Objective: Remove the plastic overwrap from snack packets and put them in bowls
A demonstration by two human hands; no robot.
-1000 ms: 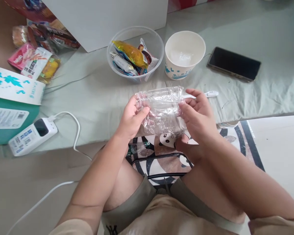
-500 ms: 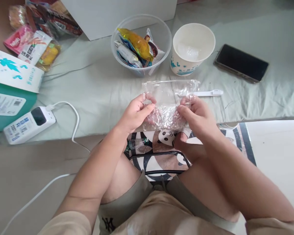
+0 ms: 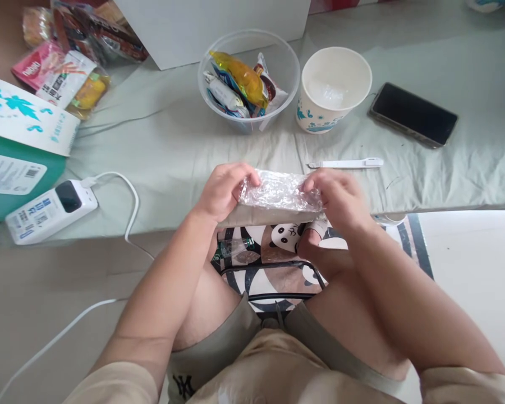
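Note:
A clear, crinkled plastic wrapper (image 3: 281,189) is stretched between my two hands near the front edge of the covered surface. My left hand (image 3: 227,191) pinches its left end with thumb and fingers. At the other end, my right hand (image 3: 339,193) grips it with curled fingers. The wrapper looks folded into a narrow band, and whether anything lies inside it I cannot make out. Just beyond my right hand lies a white craft knife (image 3: 349,164), its thin blade pointing left.
Behind my hands stand a clear plastic bowl (image 3: 248,120) of packaged snacks and a paper cup (image 3: 322,115) with clear plastic inside. A phone (image 3: 413,114) lies to the right. Leftward are a white power bank (image 3: 50,212) with a cable, a green box (image 3: 17,179) and snack packets (image 3: 63,78).
The wrapper's far flap, which stood up beyond my fingers, is now folded down, making a smaller, denser band. Both hands have turned over it, and the craft knife's blade is uncovered.

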